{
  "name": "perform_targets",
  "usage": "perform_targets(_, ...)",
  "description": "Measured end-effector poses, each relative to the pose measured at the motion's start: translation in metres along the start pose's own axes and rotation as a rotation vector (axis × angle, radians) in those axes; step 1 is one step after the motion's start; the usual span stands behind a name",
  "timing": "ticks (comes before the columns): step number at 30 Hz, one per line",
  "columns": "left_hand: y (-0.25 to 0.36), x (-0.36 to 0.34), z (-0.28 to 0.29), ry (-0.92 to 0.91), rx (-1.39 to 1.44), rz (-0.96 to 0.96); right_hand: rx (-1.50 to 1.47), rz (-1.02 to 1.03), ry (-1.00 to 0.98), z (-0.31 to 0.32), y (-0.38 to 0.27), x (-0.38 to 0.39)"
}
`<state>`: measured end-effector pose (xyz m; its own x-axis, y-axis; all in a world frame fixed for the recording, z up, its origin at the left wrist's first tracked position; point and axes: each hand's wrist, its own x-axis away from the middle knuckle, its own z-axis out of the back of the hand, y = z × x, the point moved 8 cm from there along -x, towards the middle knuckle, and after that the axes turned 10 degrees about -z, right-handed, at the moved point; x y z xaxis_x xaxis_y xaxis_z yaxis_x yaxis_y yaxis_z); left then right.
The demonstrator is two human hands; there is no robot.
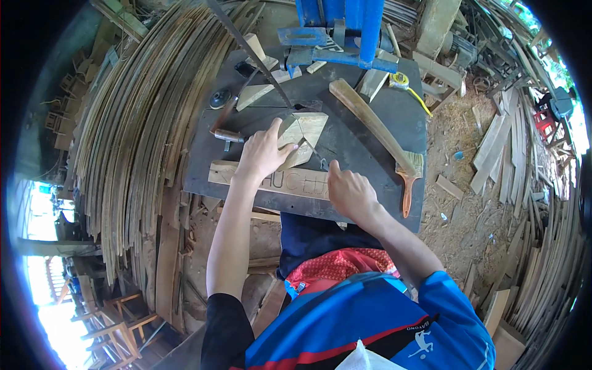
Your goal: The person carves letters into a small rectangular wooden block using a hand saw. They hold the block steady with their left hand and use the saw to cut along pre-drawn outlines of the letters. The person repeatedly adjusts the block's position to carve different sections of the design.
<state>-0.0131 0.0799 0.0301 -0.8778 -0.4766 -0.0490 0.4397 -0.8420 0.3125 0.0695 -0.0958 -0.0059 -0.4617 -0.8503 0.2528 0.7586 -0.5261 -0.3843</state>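
Observation:
My left hand [264, 153] presses on a pale wooden block [312, 127], thumb and fingers spread along its left side. The block has an angled outline, a line across its face and a small dark notch. In my closed right hand [353, 194] is a thin metal tool [316, 152]; its shaft points at the notch. My fist hides its handle, so its exact kind does not show. Just beyond the block, a narrow saw blade [250, 50] slants down to the dark metal table [198, 161]. A plank with marked letters [229, 173] lies under my wrists.
A long wooden strip [369, 122] and a paintbrush [406, 185] lie on the right. A yellow tape measure [399, 79] sits behind them, near a blue machine frame [372, 34]. A curved metal bar [229, 111] stands left. Stacked boards [145, 111] flank the table.

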Motion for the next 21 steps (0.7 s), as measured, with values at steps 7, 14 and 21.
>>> perform_targets(7, 0.035, 0.011, -0.006, -0.077, -0.126, -0.036, -0.046, -0.027, 0.042, 0.004, -0.012, -0.03)
perform_targets(14, 0.017, 0.009, -0.007, 0.06, -0.071, 0.146, -0.13, 0.024, 0.056, -0.016, 0.004, -0.019)
perform_targets(21, 0.032, 0.007, -0.007, -0.026, -0.081, 0.003, -0.084, 0.013, 0.082, -0.02, 0.008, -0.021)
